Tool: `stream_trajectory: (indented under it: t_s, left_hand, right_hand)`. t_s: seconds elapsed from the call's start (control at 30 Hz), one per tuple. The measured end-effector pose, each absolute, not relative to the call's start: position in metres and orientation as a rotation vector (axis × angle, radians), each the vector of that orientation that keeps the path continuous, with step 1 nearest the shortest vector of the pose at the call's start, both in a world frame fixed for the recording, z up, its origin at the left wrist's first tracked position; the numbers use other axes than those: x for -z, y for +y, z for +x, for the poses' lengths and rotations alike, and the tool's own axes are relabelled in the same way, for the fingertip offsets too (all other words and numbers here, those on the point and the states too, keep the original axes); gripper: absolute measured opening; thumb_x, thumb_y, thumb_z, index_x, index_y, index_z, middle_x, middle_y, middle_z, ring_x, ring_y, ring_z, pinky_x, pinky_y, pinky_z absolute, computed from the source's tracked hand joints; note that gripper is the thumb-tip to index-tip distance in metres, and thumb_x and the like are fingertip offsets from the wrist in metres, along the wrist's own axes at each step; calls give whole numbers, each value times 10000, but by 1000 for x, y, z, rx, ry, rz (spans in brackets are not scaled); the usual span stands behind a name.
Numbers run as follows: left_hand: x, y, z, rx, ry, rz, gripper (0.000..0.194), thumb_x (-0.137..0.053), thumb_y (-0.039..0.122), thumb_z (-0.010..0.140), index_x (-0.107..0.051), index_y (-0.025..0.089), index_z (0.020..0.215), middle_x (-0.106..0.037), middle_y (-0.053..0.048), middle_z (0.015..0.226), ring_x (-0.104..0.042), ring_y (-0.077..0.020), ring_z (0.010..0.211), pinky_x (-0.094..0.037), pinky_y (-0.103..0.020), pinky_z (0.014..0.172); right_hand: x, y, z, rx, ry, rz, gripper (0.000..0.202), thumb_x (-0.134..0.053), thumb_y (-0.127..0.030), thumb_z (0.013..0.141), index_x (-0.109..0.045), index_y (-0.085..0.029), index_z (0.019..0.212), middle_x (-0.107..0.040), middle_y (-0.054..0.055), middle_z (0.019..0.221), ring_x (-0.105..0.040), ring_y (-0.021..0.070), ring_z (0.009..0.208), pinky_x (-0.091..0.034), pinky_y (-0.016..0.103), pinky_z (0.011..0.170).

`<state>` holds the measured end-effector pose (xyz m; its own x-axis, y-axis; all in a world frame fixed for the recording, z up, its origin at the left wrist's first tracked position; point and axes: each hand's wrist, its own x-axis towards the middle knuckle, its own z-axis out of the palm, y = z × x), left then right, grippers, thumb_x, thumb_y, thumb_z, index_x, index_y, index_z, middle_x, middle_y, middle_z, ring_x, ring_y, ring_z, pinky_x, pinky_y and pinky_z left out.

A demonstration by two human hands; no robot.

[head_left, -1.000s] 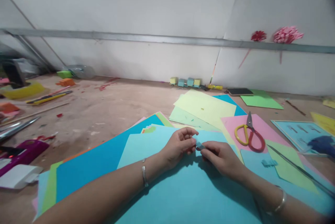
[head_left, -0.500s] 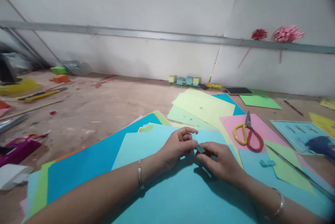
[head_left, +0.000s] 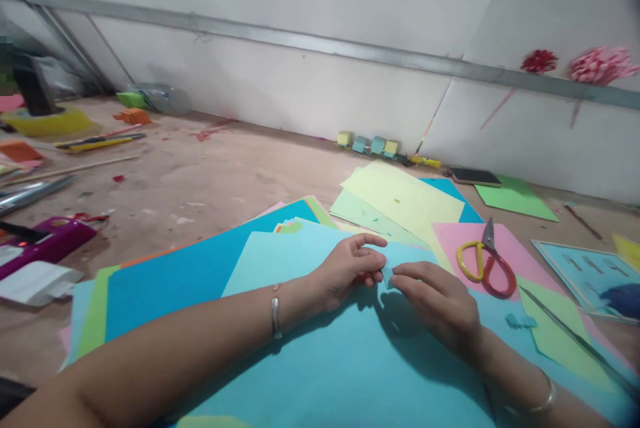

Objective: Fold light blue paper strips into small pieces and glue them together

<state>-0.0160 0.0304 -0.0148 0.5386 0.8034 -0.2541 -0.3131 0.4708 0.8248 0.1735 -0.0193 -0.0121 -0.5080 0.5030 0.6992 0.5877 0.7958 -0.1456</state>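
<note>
Between my two hands is a small folded piece of light blue paper (head_left: 387,276). My left hand (head_left: 350,267) pinches its left side with thumb and forefinger, the other fingers loosely curled. The fingertips of my right hand (head_left: 440,298) close on its right edge. Both hands are just above a large light blue sheet (head_left: 320,361), and their shadows fall on it. Right of my right hand lie red-and-yellow-handled scissors (head_left: 487,260) on pink paper, and a small cut scrap of blue paper (head_left: 520,321).
A stack of coloured sheets (head_left: 175,288) spreads to the left. A long thin blade (head_left: 575,331) lies at the right. Small yellow and blue paper cubes (head_left: 367,144) stand by the wall near a phone (head_left: 474,176). A purple tool (head_left: 50,241) and white block (head_left: 40,283) sit at far left.
The view has swung slightly left and tilted. The piece of paper has turned between my fingers, and my right hand's fingers are straighter, gripping at its edge.
</note>
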Motion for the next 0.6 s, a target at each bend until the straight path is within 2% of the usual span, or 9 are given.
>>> stream_trajectory:
  t_s: [0.1,0.27,0.47,0.6]
  left_hand:
    - [14,29,-15,-774,705,804,513,-854,321,590,-584,143,987,-579,48,602,-524,-88,518,-375,-218,512]
    - [18,24,-12,-800,732,909,511,-829,203,572,-586,144,1017,-623,28,625,-552,-110,556,-391,-230,522]
    - [17,21,-11,-813,778,894,430,-823,179,584,-579,143,937,-633,22,588,-556,-110,523,-405,-237,523]
    - [18,21,-10,-846,777,933,367,-811,139,572,-594,145,868,-609,39,558,-524,-90,473,-399,-236,514]
  right_hand:
    - [12,-19,174,149,-2199,-808,288,-510,-46,890,-662,-224,1060,-718,86,897,-679,173,776,-567,285,660]
    - [14,-17,176,178,-2174,-808,279,-513,-45,892,-655,-215,1063,-695,80,869,-665,172,765,-562,276,643]
    - [22,-14,180,186,-2219,-794,291,-539,-68,892,-645,-243,1099,-702,72,910,-660,177,774,-553,293,643]
    - [20,-14,176,97,-2202,-807,218,-555,-48,869,-648,-210,983,-671,70,861,-632,164,735,-533,274,622]
